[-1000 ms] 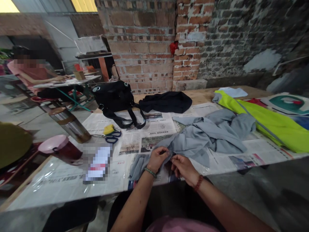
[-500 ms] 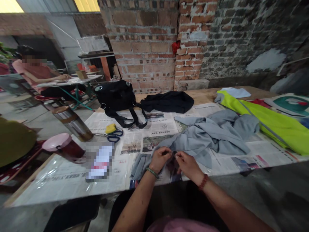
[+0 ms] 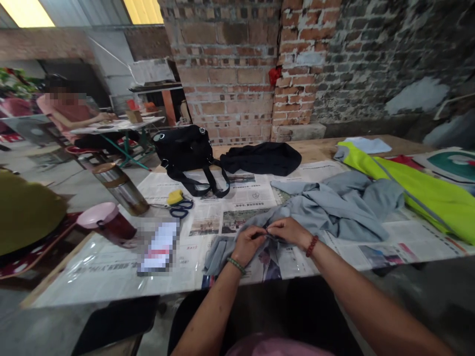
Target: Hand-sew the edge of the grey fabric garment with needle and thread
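A crumpled grey garment (image 3: pixel 334 207) lies over the newspaper-covered table (image 3: pixel 107 277), with part of it bunched near the front edge. My left hand (image 3: pixel 249 244), with a green bead bracelet at the wrist, pinches the edge of the grey cloth. Close against it, my right hand (image 3: pixel 291 231), wearing a red bead bracelet, has thumb and finger pressed together at the same spot on the cloth. Anything small between the fingertips is too fine to make out.
Left of my hands are scissors (image 3: pixel 180 205), a blurred-out flat item (image 3: pixel 159 247), a pink-lidded cup (image 3: pixel 109 222) and a steel flask (image 3: pixel 122 188). Behind sit a black bag (image 3: pixel 185 153) and dark cloth (image 3: pixel 263 158). A yellow-green vest (image 3: pixel 404 183) and an iron (image 3: pixel 452 163) are right. A person (image 3: pixel 70 109) sits beyond.
My right hand has turned flatter and moved up slightly, its fingertips now meeting my left hand's. The view has shifted a little, so the scene sits further right.
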`<state>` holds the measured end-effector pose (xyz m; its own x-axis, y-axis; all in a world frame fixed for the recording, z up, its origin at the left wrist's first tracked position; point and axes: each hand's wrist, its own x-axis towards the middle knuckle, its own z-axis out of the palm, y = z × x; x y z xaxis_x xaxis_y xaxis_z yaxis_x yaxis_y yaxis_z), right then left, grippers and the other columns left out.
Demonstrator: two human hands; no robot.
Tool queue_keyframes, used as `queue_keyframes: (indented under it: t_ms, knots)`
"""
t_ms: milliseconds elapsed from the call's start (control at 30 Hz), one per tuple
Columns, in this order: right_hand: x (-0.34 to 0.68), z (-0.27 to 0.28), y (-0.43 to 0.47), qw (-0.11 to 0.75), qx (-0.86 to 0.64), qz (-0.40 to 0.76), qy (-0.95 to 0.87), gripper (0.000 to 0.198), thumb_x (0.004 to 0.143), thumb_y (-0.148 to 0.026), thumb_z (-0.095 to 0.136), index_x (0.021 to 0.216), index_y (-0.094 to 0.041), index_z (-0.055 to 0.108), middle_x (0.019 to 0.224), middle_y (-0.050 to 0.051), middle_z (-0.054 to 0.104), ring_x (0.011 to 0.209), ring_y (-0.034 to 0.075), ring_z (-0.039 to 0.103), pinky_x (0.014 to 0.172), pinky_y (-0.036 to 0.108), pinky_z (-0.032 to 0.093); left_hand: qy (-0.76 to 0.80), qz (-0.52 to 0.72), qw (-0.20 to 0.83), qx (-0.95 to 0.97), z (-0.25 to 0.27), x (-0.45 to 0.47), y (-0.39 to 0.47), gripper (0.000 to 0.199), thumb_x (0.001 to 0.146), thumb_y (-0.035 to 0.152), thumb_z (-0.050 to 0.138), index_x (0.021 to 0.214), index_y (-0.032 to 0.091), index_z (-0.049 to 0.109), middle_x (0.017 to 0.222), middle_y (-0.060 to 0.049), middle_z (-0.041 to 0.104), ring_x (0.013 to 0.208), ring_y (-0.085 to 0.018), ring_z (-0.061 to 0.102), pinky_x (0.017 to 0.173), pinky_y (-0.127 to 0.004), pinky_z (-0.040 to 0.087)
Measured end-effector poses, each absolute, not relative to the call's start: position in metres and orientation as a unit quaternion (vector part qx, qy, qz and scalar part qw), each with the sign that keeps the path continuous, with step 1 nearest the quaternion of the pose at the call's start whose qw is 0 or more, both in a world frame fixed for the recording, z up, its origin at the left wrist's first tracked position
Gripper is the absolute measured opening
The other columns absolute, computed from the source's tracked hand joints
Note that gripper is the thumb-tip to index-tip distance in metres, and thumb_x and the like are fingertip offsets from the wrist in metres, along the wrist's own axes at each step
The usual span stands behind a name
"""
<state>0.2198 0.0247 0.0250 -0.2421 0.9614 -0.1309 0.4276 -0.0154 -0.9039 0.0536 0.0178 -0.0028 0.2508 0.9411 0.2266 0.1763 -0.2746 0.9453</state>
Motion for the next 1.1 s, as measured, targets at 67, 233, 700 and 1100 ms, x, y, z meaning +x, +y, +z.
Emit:
queue_keyframes:
  t_ms: [67,233,700,1100]
  knots:
    - [0.218,0.019,0.023,0.315,-0.552,0.468,-0.614,0.024,0.065,-0.032,0.056,0.075,-0.015,0.070,0.065,0.001,0.066,0.057,0.012,0.053,0.056,0.022,0.038,0.424,0.440,0.431,0.664,-0.002,0.054,0.018,0.010,0.066,0.016,0.060,0.074,0.017,0.067,0.072,0.000,0.064,0.069,-0.013,0.058,0.068,-0.025,0.046]
    - [0.217,0.015,0.019,0.361,-0.537,0.520,-0.557,0.020,0.063,-0.031,0.059,0.071,-0.014,0.067,0.059,-0.001,0.061,0.052,0.009,0.047,0.052,0.021,0.035,0.438,0.420,0.437,0.664,0.000,0.056,0.018,0.009,0.066,0.017,0.061,0.073,0.017,0.067,0.071,0.000,0.066,0.069,-0.013,0.059,0.068,-0.024,0.047]
    - [0.203,0.002,0.009,0.458,-0.551,0.491,-0.496,0.010,0.070,-0.028,0.048,0.069,-0.019,0.052,0.059,-0.002,0.061,0.056,0.011,0.053,0.056,0.022,0.038,0.516,0.214,0.190,0.808,0.030,0.047,0.001,0.018,0.074,0.015,0.052,0.075,0.020,0.069,0.074,-0.002,0.064,0.074,-0.015,0.057,0.068,-0.024,0.041]
    - [0.205,0.018,0.020,0.525,-0.556,0.556,-0.324,0.006,0.075,-0.024,0.047,0.072,-0.019,0.044,0.057,-0.002,0.062,0.041,0.007,0.051,0.044,0.018,0.038,0.515,0.324,0.382,0.696,0.003,0.039,0.004,0.020,0.073,0.031,0.054,0.071,0.015,0.066,0.063,0.001,0.061,0.061,-0.012,0.053,0.058,-0.022,0.040]
